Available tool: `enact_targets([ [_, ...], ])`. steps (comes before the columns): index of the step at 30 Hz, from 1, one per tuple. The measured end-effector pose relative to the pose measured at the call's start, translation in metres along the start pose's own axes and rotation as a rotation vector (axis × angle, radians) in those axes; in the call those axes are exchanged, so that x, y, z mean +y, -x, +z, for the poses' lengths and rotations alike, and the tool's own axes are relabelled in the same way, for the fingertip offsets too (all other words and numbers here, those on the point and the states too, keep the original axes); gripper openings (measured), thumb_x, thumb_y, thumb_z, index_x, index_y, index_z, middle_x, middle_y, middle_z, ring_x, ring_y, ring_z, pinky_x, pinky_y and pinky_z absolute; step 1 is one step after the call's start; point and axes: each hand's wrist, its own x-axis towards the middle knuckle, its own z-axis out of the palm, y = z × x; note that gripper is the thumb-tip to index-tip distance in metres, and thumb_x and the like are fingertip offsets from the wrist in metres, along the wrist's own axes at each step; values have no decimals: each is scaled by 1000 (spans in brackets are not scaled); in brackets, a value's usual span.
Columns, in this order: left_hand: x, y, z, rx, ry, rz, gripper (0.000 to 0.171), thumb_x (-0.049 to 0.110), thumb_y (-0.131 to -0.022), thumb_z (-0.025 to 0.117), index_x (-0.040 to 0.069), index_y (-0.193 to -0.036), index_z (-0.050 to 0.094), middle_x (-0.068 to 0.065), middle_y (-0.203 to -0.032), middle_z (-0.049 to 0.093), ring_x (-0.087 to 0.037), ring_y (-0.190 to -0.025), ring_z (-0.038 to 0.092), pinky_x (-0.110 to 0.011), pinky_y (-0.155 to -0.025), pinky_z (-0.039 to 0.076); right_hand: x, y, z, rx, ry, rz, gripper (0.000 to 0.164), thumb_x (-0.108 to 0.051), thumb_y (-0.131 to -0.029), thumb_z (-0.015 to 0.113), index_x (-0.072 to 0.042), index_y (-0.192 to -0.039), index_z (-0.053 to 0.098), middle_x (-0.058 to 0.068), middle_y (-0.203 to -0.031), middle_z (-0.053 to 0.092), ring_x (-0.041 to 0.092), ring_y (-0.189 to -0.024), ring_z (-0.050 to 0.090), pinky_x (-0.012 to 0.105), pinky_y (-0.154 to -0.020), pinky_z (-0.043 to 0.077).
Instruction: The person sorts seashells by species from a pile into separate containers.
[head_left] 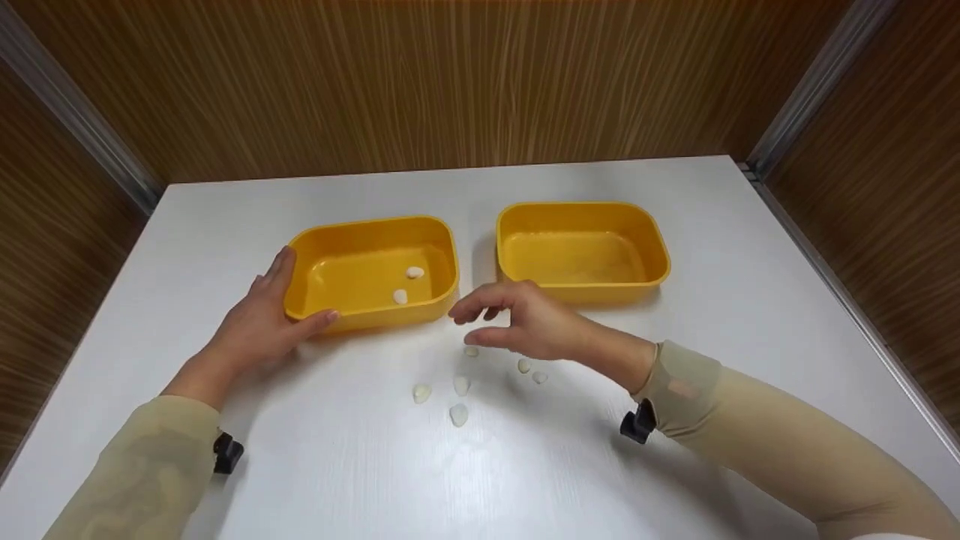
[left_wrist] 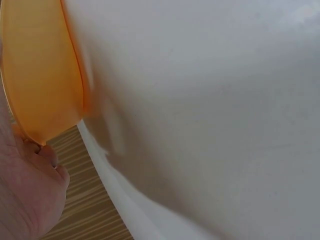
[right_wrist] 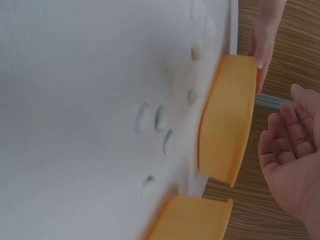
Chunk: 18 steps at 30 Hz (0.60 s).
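Observation:
My left hand [head_left: 259, 319] holds the left end of a yellow plastic box [head_left: 360, 321], thumb on the near wall and fingers along the side. In the left wrist view the fingers [left_wrist: 47, 155] meet the box [left_wrist: 42, 70] at its edge. Two small white pebble-like pieces [head_left: 415, 272] lie inside it, towards the right end. My right hand [head_left: 536, 322] hovers by the box's near right corner, fingers loosely bent and thumb apart. Its palm [right_wrist: 295, 175] shows nothing held in the right wrist view. Below that hand, several similar pieces [head_left: 458, 414] lie scattered on the white table.
A second yellow box [head_left: 581, 293], with nothing seen inside, stands to the right, a narrow gap from the first. Wood-grain panels [head_left: 450, 82] rise behind and beside the white table [head_left: 337, 465]. Each wrist carries a small black mount [head_left: 639, 421].

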Motion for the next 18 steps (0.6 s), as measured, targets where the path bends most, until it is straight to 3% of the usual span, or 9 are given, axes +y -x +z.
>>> enact_targets([
  [5,0,1,1,2,0,5,125,83,-91,57,19,-169,-16,-8,-178,-7,-59,-156,8,-72,-122,16,5,7,13,-40,10,13,28,-10,-96,81,-10,-124,78,9,-115,78,28,-107,71,43,-95,57],
  [11,-1,2,2,0,-4,5,125,83,-91,57,19,-169,-16,-8,-178,-7,-59,-156,9,-73,-122,16,12,14,24,-78,-4,9,28,-7,-94,82,-3,-121,77,13,-111,77,31,-101,73,46,-90,60],
  [18,-1,2,3,-2,-6,0,125,83,-91,58,19,-169,-16,-8,-178,-7,-59,-156,9,-73,-122,17,19,21,32,-123,-23,61,27,-3,-92,81,-2,-118,78,12,-109,77,24,-96,73,33,-85,61],
])
